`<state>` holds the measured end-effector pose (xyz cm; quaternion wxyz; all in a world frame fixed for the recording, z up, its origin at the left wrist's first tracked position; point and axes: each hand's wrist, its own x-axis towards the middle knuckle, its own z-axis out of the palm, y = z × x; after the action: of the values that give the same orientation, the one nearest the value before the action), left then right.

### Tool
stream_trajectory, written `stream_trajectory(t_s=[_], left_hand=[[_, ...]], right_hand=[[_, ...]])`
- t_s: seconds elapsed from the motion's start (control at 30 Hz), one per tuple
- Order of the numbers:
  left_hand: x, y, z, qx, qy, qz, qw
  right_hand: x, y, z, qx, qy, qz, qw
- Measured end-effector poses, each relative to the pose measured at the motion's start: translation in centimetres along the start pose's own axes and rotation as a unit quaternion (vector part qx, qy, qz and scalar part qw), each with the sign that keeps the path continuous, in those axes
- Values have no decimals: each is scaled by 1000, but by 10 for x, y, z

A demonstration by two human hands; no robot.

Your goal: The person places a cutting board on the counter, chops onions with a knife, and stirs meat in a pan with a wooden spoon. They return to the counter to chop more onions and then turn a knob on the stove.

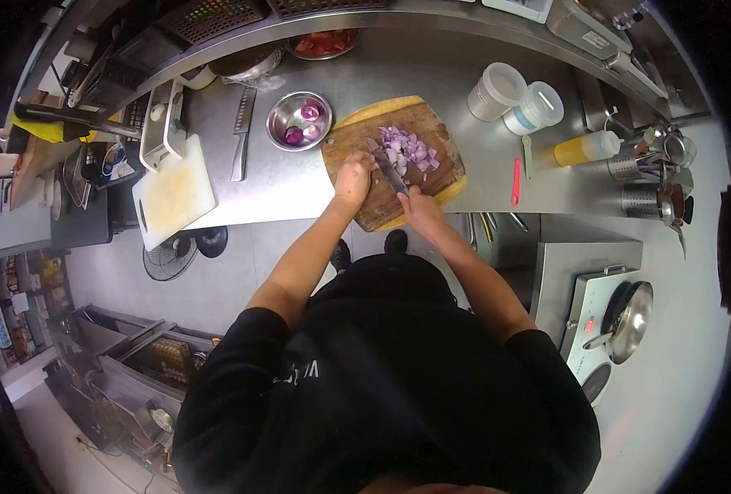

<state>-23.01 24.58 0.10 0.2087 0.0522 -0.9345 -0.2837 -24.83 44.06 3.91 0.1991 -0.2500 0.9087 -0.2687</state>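
My right hand point(420, 206) is closed around the handle of a kitchen knife point(388, 167), whose blade points up and to the left across a wooden cutting board point(355, 132). Fingers curled, my left hand point(354, 179) presses down on the board just left of the blade. What lies under those fingers is hidden. On the blade's other side spreads a pile of chopped red onion point(408, 150). A metal bowl point(281, 109) beyond the board's left corner holds several peeled red onion pieces point(294, 133).
A second knife point(242, 132) lies left of the bowl, with a white cutting board point(176, 193) farther left. Right of the wooden board are a red-handled tool point(516, 181), two lidded tubs point(497, 90) and a yellow squeeze bottle point(586, 148). A shelf edge point(415, 18) runs along the back.
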Motion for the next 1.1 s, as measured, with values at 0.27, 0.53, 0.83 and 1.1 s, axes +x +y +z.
stream_trajectory(t_s=[0.27, 0.53, 0.83, 1.1], left_hand=[[1, 1, -4, -6, 3, -6, 1000], [6, 2, -1, -29, -11, -18, 999], [5, -9, -28, -39, 64, -111, 991], [-23, -6, -35, -64, 63, -141, 986]], right_hand=[[4, -1, 11, 46, -51, 35, 997], [12, 0, -7, 76, -27, 68, 994], [-29, 8, -24, 11, -28, -26, 999], [8, 22, -19, -69, -51, -55, 995]])
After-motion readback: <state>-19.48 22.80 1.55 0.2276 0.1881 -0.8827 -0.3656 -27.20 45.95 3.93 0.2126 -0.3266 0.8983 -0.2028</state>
